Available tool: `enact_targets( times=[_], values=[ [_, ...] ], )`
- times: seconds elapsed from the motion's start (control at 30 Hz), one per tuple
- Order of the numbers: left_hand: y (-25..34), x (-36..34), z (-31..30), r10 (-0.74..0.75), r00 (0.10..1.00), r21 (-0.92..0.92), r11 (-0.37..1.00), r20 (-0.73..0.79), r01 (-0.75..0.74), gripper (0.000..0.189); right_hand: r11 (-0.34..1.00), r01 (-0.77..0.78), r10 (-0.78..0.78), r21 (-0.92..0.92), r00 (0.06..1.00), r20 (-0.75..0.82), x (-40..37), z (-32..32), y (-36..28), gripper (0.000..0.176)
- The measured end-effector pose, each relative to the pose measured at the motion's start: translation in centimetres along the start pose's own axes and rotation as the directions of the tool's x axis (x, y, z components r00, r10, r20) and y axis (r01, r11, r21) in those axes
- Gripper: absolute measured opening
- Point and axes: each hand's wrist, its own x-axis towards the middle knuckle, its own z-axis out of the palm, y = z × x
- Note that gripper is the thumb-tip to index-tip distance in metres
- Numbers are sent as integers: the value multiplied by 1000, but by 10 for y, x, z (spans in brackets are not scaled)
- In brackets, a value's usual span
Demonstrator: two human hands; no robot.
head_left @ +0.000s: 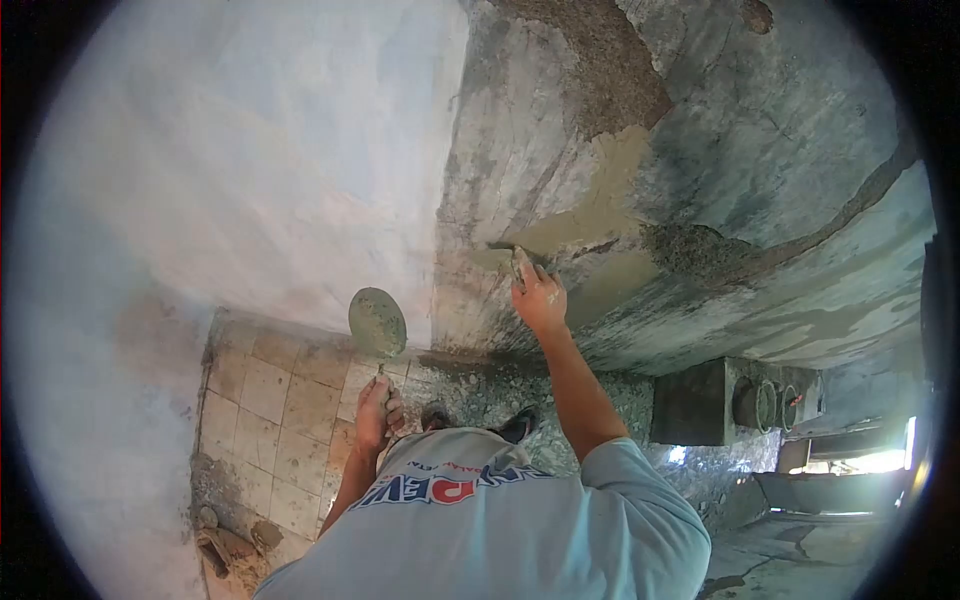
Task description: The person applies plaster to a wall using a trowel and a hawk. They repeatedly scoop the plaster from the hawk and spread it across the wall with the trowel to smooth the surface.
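The small trowel (516,262) lies pressed against the grey wall (760,150), at the lower left edge of the patch of wet brown plaster (600,215), and the right hand (539,297) is closed around its handle, just below the patch; most of the blade is hidden by the fingers. Further below and to the left of the patch, the left hand (376,410) grips the thin handle of a round scoop (377,322), held upright with grey mortar on its face. Beneath the patch, past both arms, is the person's light shirt (500,540) with red and blue lettering. Left of the patch and lower lies a tiled floor (270,400), with rubble (228,540) at its edge. Right of the patch and lower stands a concrete block (688,402).
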Motion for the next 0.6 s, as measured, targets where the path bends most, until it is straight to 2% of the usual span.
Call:
enact_targets(
  times=[0.17,0.27,0.37,0.43,0.5,0.53,0.6],
  values=[
    [1,-2,4,4,1000,49,999,20,-5,23,1000,-8,8,12,999,-32,-2,8,7,44],
    [-3,1,0,3,1000,28,1000,22,-4,23,996,-92,92,-4,995,-33,-2,3,-1,33],
    [-3,0,0,8,1000,31,999,26,-9,23,993,-105,107,54,994,-20,-2,13,5,31],
    [1,-2,3,9,1000,29,1000,10,-9,23,999,53,-52,8,998,-42,-7,19,8,32],
    [1,-2,3,5,1000,24,1000,18,-6,23,1000,18,-18,6,995,101,-13,19,7,35],
    [2,-2,2,4,1000,20,1000,21,-5,22,995,-98,92,11,963,254,-15,5,-4,36],
    [3,-4,3,4,1000,20,1000,16,-4,22,977,-208,175,47,910,376,-26,-3,-13,39]
  ],
)
